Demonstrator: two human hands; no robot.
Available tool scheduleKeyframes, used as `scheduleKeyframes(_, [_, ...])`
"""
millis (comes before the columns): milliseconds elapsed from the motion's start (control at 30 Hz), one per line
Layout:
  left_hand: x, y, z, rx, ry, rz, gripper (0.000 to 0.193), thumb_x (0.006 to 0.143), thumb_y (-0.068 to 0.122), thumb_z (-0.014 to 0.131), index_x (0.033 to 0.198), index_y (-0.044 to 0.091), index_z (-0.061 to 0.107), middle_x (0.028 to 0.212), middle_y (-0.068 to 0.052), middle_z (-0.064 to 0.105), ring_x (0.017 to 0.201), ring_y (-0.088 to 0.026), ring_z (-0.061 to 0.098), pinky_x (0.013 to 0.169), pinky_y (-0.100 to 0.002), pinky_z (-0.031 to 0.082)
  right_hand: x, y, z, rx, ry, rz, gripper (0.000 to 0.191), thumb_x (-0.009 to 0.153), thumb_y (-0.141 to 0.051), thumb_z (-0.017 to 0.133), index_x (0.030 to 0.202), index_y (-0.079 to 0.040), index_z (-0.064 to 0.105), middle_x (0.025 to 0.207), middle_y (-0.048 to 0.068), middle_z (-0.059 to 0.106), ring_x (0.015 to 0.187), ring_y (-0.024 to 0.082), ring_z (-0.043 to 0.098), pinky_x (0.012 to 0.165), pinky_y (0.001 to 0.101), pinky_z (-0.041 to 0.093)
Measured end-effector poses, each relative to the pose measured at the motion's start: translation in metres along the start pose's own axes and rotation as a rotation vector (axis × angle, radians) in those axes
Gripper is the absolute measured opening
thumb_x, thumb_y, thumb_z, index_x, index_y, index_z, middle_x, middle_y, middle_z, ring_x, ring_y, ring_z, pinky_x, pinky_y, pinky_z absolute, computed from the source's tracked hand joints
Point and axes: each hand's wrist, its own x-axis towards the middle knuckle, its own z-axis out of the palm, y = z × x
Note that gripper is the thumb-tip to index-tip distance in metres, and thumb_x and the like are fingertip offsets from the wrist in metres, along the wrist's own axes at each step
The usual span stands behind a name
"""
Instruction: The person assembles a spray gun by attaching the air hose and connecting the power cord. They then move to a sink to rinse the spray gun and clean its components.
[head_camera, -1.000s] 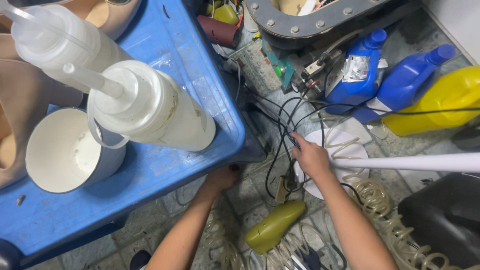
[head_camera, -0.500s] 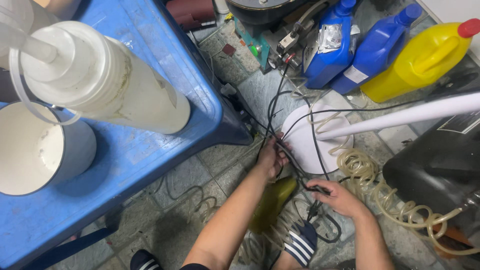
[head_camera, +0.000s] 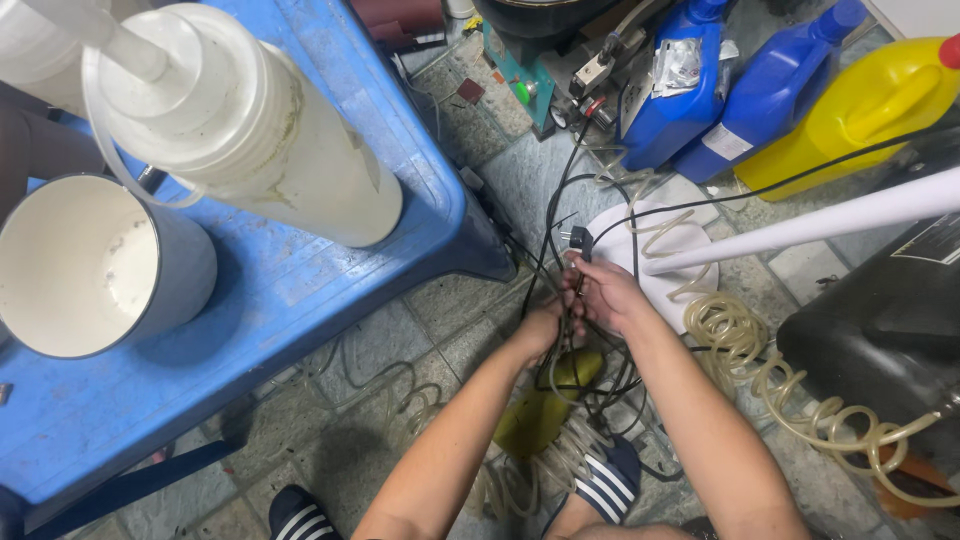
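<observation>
At nine o'clock sits a white open-topped round bucket (head_camera: 85, 265), nothing visible inside but smudges on its pale wall. It rests on a blue plastic table (head_camera: 330, 270). Just above it, at eleven o'clock, a big white plastic cylinder container with a thin spout (head_camera: 250, 130) lies tipped over, a greenish stain under its cap; what it holds can't be seen.

Centre now: the left hand (head_camera: 545, 330) and right hand (head_camera: 605, 295) are pressed together, both closed around a bundle of thin black electrical cords (head_camera: 570, 300), a black plug (head_camera: 579, 238) poking up just above the fingers. Below them, at six o'clock, an olive-green tool (head_camera: 545, 405) lies among coiled clear tubing (head_camera: 770, 380) on the tiled floor.

At one o'clock stand two blue plastic jugs (head_camera: 670, 95), capped, contents hidden. At two o'clock a yellow plastic jug (head_camera: 860, 105) with a red cap. A white pipe (head_camera: 820, 220) runs out to three o'clock.
</observation>
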Motion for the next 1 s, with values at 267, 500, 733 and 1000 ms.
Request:
scheduleKeyframes(267, [-0.008, 0.006, 0.023, 1.209, 0.214, 0.257, 0.043, 0.106, 0.032, 0.046, 0.101, -0.002, 0.071, 0.114, -0.028, 0.068, 0.109, -0.044, 0.065, 0.097, -0.051, 0.050, 0.025, -0.023, 0.048, -0.636, 0.066, -0.165, 0.024, 0.094, -0.008, 0.073, 0.096, -0.006, 0.049, 0.077, 0.006, 0.063, 0.060, 0.012, 0.062, 0.049, 0.0289, 0.047])
scheduleKeyframes(500, [0.003, 0.038, 0.009, 0.753, -0.160, 0.512, 0.039, 0.094, 0.021, 0.051, 0.115, -0.003, 0.074, 0.131, -0.023, 0.067, 0.128, -0.034, 0.059, 0.109, -0.046, 0.045, 0.004, -0.042, 0.034, -0.395, 0.175, -0.343, 0.019, 0.099, -0.005, 0.062, 0.096, -0.012, 0.044, 0.088, 0.016, 0.073, 0.048, 0.008, 0.040, 0.042, 0.0242, 0.033])
scheduleKeyframes(733, [0.042, 0.053, 0.026, -0.667, 0.194, 0.089, 0.059, 0.109, 0.054, 0.027, 0.144, 0.007, 0.036, 0.136, -0.018, 0.058, 0.130, -0.033, 0.057, 0.114, -0.052, 0.040, -0.037, -0.028, -0.030, -0.227, 0.144, -0.309, 0.018, 0.100, -0.007, 0.061, 0.095, -0.013, 0.045, 0.086, 0.016, 0.066, 0.047, 0.007, 0.040, 0.042, 0.0227, 0.030])
scheduleKeyframes(1000, [0.049, 0.022, 0.053, -1.082, -0.135, 0.167, 0.056, 0.109, 0.042, 0.033, 0.145, 0.000, 0.044, 0.141, -0.023, 0.061, 0.131, -0.039, 0.059, 0.112, -0.056, 0.043, -0.092, 0.003, -0.094, -0.063, 0.093, -0.237, 0.014, 0.097, -0.008, 0.060, 0.096, -0.014, 0.048, 0.095, 0.025, 0.069, 0.046, 0.005, 0.039, 0.043, 0.0199, 0.029])
